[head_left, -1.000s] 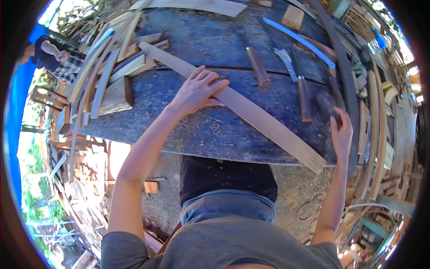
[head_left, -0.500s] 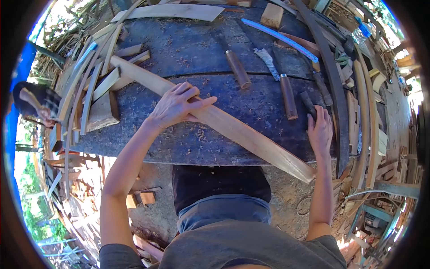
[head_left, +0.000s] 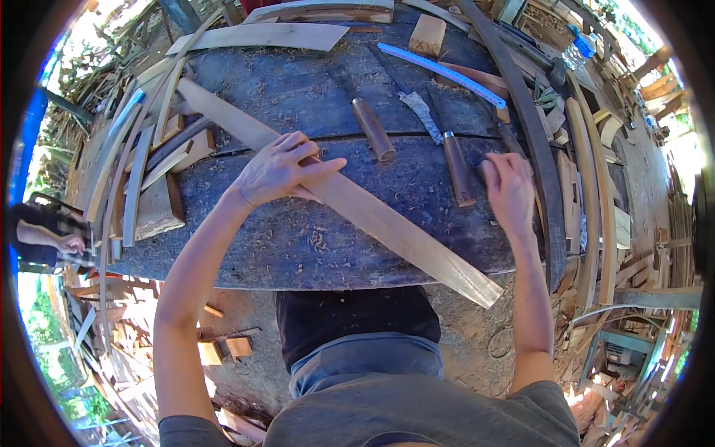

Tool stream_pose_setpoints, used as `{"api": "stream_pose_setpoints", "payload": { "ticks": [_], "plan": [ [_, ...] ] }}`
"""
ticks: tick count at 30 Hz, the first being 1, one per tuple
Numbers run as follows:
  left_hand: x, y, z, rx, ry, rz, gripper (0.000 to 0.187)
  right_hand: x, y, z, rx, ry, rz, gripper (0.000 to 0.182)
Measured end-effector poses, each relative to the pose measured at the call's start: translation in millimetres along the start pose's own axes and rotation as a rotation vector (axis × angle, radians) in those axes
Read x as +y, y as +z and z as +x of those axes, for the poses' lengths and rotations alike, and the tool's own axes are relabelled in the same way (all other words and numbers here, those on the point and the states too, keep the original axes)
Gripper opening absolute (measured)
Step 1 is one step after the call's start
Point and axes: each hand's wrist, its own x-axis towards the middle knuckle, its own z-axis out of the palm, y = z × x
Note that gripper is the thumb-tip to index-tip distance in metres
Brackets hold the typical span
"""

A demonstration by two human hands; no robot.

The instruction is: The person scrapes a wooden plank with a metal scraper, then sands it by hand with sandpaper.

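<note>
A long, flat wooden plank (head_left: 395, 227) lies slantwise across the dark workbench (head_left: 253, 257), its near end jutting past the front edge. My left hand (head_left: 279, 170) grips the plank around its middle, thumb stretched over the top. At the right of the bench, my right hand (head_left: 510, 190) has its fingers curled over a short dark piece (head_left: 482, 170), mostly hidden by them. Just left of it lies a wooden-handled chisel (head_left: 458, 171). A second wooden-handled tool (head_left: 372, 130) and one with a cloth-wrapped handle (head_left: 422, 117) rest farther back.
A blue ruler (head_left: 443, 73) and a wood block (head_left: 427, 36) lie at the back. A long dark beam (head_left: 532, 141) runs down the right side. Wood strips and offcuts (head_left: 160, 208) are piled at the left, where another person's hand (head_left: 72, 244) shows.
My right hand's fingers have curled over the short dark piece. My left hand keeps its grip on the plank. The whole view has shifted slightly, and the other person's arm has moved.
</note>
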Motion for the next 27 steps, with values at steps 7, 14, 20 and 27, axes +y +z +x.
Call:
{"api": "stream_pose_setpoints", "payload": {
  "ticks": [7, 14, 20, 27],
  "plan": [
    [7.5, 5.7, 7.2, -0.07, -0.181, -0.01, 0.066, -39.6, 33.7, -2.7, -0.127, 0.086, -0.009, 0.057],
    [40.9, 16.3, 16.2, -0.045, -0.237, -0.171, 0.053, -24.1, 21.8, 17.2, -0.174, 0.055, 0.299, 0.048],
    [62.8, 22.8, 20.9, 0.018, -0.18, -0.209, 0.046, 56.6, 41.9, 26.6, -0.018, 0.308, -0.411, 0.047],
    [83.2, 8.7, 30.0, 0.17, -0.251, -0.347, 0.042, -22.6, -21.8, 7.4, 0.17, 0.065, -0.119, 0.048]
  ]
}}
